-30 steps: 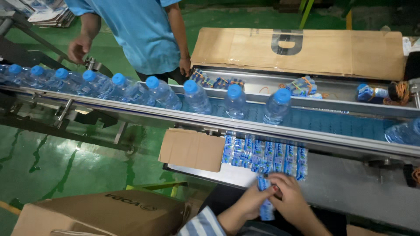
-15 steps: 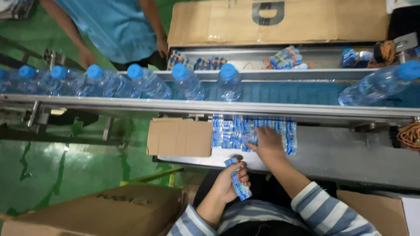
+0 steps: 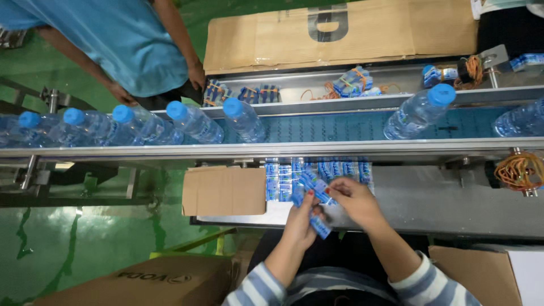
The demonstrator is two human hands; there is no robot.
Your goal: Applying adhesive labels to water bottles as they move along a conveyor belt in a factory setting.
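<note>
While hands (image 3: 326, 207) hold labels (image 3: 317, 195), tray (image 3: 238, 220) beneath

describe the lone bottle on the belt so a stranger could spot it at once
Find the teal belt running across the middle. Left of centre a row of bottles stands packed cap to cap; right of a bare gap lies the lone bottle, tilted, with its blue cap toward the far rail and nothing touching it.

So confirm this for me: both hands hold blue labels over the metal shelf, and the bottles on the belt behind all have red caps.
Not quite. The bottles on the belt have blue caps, not red, as the head view shows. The rest holds: the left hand and right hand hold blue labels over the metal shelf.
</note>
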